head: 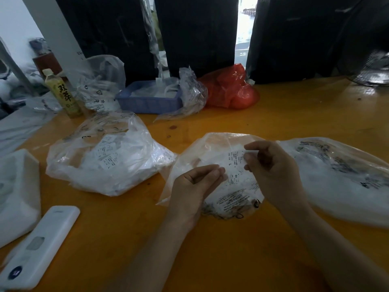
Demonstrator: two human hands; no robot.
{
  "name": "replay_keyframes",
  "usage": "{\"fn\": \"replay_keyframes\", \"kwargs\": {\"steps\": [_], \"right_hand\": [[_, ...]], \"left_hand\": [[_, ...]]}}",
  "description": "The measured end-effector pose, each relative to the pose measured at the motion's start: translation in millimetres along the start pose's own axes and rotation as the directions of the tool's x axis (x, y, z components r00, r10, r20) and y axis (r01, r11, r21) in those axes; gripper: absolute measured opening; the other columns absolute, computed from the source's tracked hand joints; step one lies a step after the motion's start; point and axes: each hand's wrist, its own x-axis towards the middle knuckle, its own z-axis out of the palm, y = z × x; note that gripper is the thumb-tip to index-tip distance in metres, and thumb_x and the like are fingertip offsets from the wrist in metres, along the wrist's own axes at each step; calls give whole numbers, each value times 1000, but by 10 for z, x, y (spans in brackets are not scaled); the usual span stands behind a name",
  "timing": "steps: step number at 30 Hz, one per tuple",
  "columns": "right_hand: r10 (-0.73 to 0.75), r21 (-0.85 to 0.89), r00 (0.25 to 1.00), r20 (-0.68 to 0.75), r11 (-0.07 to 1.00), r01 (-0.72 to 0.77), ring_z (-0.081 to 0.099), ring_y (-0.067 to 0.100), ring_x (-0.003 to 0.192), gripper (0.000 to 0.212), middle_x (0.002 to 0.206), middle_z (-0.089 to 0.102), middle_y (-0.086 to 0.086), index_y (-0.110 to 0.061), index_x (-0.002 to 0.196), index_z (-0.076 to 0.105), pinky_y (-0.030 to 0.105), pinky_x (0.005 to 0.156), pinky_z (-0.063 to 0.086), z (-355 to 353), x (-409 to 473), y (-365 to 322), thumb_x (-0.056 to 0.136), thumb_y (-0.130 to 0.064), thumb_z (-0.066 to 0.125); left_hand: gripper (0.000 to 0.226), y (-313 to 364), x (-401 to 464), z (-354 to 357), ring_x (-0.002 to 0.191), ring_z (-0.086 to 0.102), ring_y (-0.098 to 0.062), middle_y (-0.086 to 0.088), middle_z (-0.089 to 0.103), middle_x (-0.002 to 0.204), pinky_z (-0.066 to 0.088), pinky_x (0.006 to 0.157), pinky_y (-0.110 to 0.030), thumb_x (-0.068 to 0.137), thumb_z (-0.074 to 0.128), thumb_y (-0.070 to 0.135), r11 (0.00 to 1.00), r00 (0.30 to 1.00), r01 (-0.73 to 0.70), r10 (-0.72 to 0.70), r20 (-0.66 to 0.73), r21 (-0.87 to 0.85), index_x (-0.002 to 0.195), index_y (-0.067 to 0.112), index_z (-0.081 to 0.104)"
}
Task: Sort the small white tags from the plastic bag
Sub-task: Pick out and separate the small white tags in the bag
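— Orange table (294, 114), dark plastic-wrapped bundles standing along its far edge. What sits at the left end?

— White foam block (16, 192) at the left edge; white oblong device (42, 245) lying flat just in front of it. Further back, a green-capped drink bottle (63, 93) standing upright, yellow label, dark characters.

— Next item over?

— Clear plastic bag (105, 157), bulging, filled with small white printed tags; resting on the table left of centre. Behind it, a blue plastic basket (147, 102) holding white pieces, crumpled clear film draped on its right side. A red plastic bag (231, 89) lies beside that film.

— And at the centre?

— Second plastic bag (206, 148), translucent with black printing, lying flat under both hands. Left hand (193, 186): palm turned up, fingers bent inward with their tips on the bag and tags; whether its grip closes on anything cannot be told. Small white tag (235, 161), printed with an "L", held above the bag. Right hand (271, 165): thumb and fingertips pinched together on the tag's right edge.

— Right end?

— Third clear bag (341, 175), printed in black, white contents, lying on the table behind the right forearm. A fan (374, 70) at the far right corner, blurred.
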Motion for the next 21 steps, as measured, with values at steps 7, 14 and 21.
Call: {"fn": "replay_keyframes", "kwargs": {"steps": [7,14,21], "right_hand": [[-149,-198,989,22,969,151,64,3,86,17,88,64,-22,-24,108,67,8,72,47,44,-38,-40,96,-12,67],[-219,-211,974,52,951,225,61,4,88,14,88,62,-15,-12,108,70,8,75,48,41,-39,-62,95,-7,67],[-247,-246,954,171,927,284,60,5,86,15,90,63,-14,-12,107,69,9,75,49,22,-38,-40,94,-5,69]], "left_hand": [[24,-12,8,-23,104,78,-33,-22,79,109,62,88,-26,76,84,12,1000,1000,-3,3,1,4,99,9,84],[24,-29,20,-44,104,78,-34,-22,79,108,62,88,-26,76,85,13,1000,1000,11,-11,-2,8,99,12,85],[19,-51,30,-67,102,79,-18,11,82,99,63,83,-24,78,82,13,998,1000,-26,26,9,64,97,13,86]]}}
